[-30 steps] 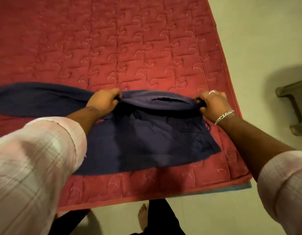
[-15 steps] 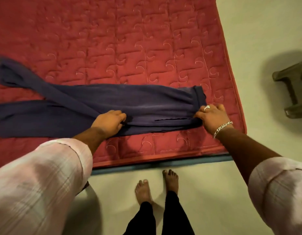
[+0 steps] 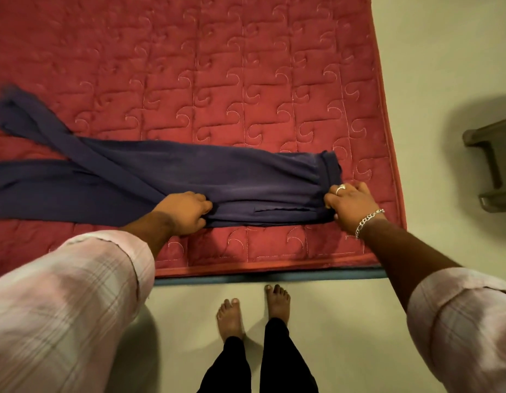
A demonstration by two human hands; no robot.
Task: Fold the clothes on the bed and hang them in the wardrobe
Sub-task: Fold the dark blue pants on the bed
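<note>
Dark blue trousers [image 3: 217, 177] lie folded lengthwise across the red quilted bed [image 3: 217, 66], waistband at the right, both legs trailing off to the left and crossing each other. My left hand [image 3: 186, 212] grips the near edge of the trousers around the seat, fingers curled into the cloth. At the waistband's near corner my right hand [image 3: 351, 204], with a ring and a bracelet, pinches the fabric against the bed.
The bed's near edge [image 3: 260, 272] runs just in front of my bare feet [image 3: 253, 310] on the pale floor. A dark plastic stool [image 3: 493, 163] stands on the floor to the right of the bed.
The trousers were opened wide a second ago; both hands pulled the far half toward me, folding them lengthwise. Since half a second ago the hands have barely moved.
</note>
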